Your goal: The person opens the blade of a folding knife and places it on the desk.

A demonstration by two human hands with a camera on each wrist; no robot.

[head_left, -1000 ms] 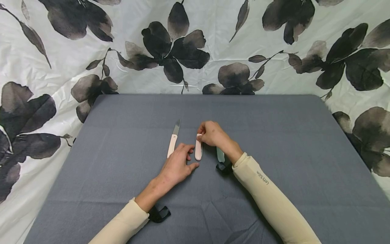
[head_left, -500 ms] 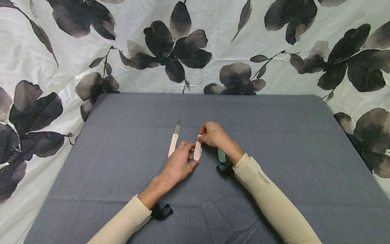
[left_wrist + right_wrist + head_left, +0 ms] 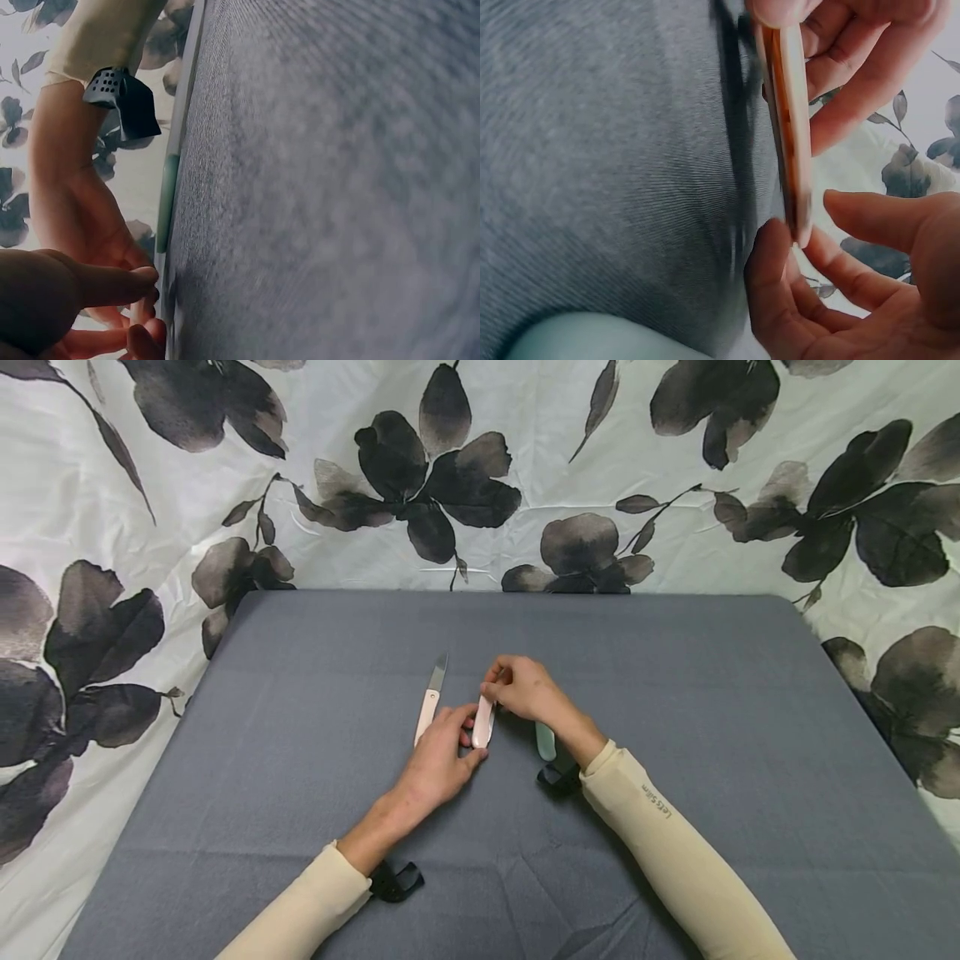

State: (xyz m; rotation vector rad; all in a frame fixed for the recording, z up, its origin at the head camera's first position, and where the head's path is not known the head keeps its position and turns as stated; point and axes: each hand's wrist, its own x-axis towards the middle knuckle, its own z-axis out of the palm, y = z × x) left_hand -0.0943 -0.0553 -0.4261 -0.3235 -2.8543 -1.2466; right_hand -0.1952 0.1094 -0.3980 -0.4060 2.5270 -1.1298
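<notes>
A pale pink folding knife (image 3: 483, 723) is held between both hands over the middle of the grey table. My left hand (image 3: 438, 758) pinches its near end between thumb and fingers. My right hand (image 3: 527, 688) is curled round the far end; in the right wrist view its fingertips (image 3: 769, 244) are right at that end, while the thumb (image 3: 855, 214) stands a little off the handle. A second pink folding knife (image 3: 427, 712), blade out, lies left of it, partly behind my left hand. Under my right wrist lies a green folding knife (image 3: 545, 742), partly hidden.
The grey cloth-covered table (image 3: 675, 710) has its far edge against a white floral curtain (image 3: 570, 468). A black strap (image 3: 397, 882) hangs at my left wrist and another black strap (image 3: 558, 778) at my right.
The held knife and my right hand have shifted slightly left, and the knife has tilted. My left fingers, earlier beside the knife, have come to grip its near end.
</notes>
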